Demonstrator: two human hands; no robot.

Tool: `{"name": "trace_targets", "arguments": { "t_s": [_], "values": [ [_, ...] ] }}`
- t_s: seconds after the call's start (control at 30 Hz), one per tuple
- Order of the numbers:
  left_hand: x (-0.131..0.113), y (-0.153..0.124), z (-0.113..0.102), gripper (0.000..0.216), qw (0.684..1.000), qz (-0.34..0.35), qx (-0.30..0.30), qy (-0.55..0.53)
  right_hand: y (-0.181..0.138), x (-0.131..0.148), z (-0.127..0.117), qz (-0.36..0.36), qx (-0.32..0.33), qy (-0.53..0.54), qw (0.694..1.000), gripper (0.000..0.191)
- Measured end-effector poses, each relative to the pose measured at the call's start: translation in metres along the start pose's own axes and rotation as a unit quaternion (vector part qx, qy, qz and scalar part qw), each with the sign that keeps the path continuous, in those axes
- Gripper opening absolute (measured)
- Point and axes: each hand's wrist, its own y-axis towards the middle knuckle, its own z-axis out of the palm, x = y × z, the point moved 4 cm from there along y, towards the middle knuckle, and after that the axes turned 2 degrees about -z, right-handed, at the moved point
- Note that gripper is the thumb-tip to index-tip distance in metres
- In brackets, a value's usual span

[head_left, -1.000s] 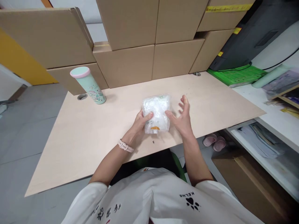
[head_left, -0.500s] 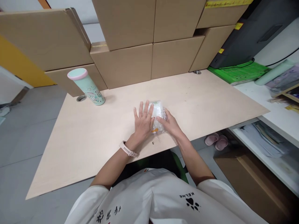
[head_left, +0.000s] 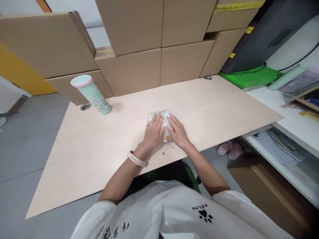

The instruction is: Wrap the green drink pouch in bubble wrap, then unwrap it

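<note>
A small packet in clear bubble wrap [head_left: 164, 123] lies flat on the pale wooden tabletop [head_left: 99, 159]. White and a patch of orange show through the plastic. My left hand [head_left: 154, 131] rests flat over the packet's left side, fingers stretched out and pointing away from me. On the right side of the wrap lies my right hand [head_left: 178, 132], also flat with the fingers extended. Between the two hands a strip of the wrap stays visible; the rest is covered by them. A pale watch band [head_left: 136, 159] circles my left wrist.
A mint-green tumbler [head_left: 92, 94] with a pink rim stands at the back left. Cardboard boxes [head_left: 134, 71] are stacked along the far edge. To the right are a green crate [head_left: 251, 77] and a white shelf [head_left: 286, 129]. Pink slippers [head_left: 229, 150] lie on the floor.
My right hand has gone from gripping the packet's right edge, thumb on top, to lying flat on it. My left fingers have drawn together, and wrap now shows left of them.
</note>
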Motion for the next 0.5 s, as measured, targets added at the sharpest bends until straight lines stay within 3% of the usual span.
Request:
{"name": "trace_targets", "arguments": {
  "t_s": [0.13, 0.2, 0.27, 0.37, 0.5],
  "values": [
    [0.009, -0.010, -0.018, 0.052, 0.983, -0.061, -0.129, -0.113, -0.007, 0.006, -0.010, -0.014, -0.064, 0.035, 0.997, 0.078],
    [0.013, -0.016, -0.029, 0.047, 0.959, -0.122, -0.213, -0.139, -0.009, 0.009, -0.009, -0.027, -0.048, 0.036, 0.998, 0.092],
    [0.015, -0.020, -0.036, 0.042, 0.938, -0.176, -0.253, -0.157, -0.009, 0.010, -0.006, -0.038, -0.019, 0.026, 0.999, 0.108],
    [0.020, -0.020, -0.033, 0.040, 0.921, -0.250, -0.219, -0.204, -0.010, 0.010, -0.002, -0.037, -0.002, 0.015, 0.999, 0.111],
    [0.023, -0.017, -0.021, 0.049, 0.909, -0.252, -0.158, -0.293, -0.011, 0.008, -0.005, -0.027, -0.042, 0.035, 0.998, 0.068]
  ]
}}
